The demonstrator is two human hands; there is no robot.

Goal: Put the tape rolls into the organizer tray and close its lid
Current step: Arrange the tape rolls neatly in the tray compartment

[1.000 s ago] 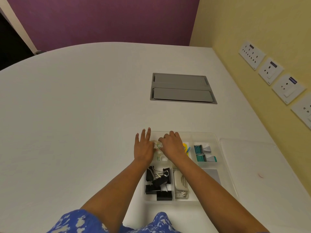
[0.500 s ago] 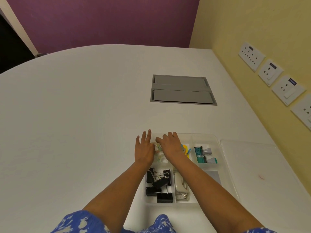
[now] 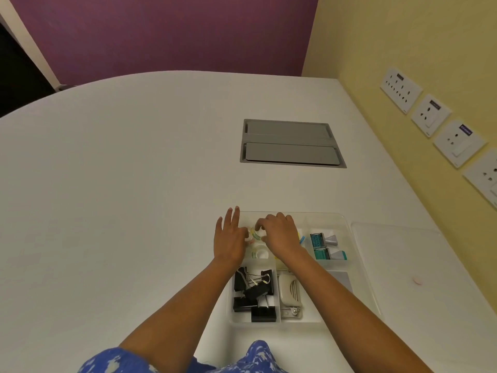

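Note:
The clear organizer tray (image 3: pixel 357 254) lies on the white table in front of me, uncovered. Its flat clear lid (image 3: pixel 403 281) rests on the table to the tray's right. In the tray's far left compartment lies a clear tape roll (image 3: pixel 260 253), with a second small tape roll (image 3: pixel 253 235) just beyond it. My right hand (image 3: pixel 281 235) curls over that compartment, its thumb and forefinger around the second roll. At the tray's left edge my left hand (image 3: pixel 228 240) lies flat with fingers spread, the thumb touching the same roll.
Black binder clips (image 3: pixel 254 294) fill the near left compartment, with a beige stapler (image 3: pixel 289 292) beside them. Teal correction tapes (image 3: pixel 322 246) sit at the tray's far right. A grey cable hatch (image 3: pixel 291 144) is set into the table farther off. A yellow wall with sockets (image 3: pixel 430 114) runs along the right.
My right hand has shifted slightly toward me within the far left compartment, and the small tape roll now shows between my hands. The left hand has hardly moved.

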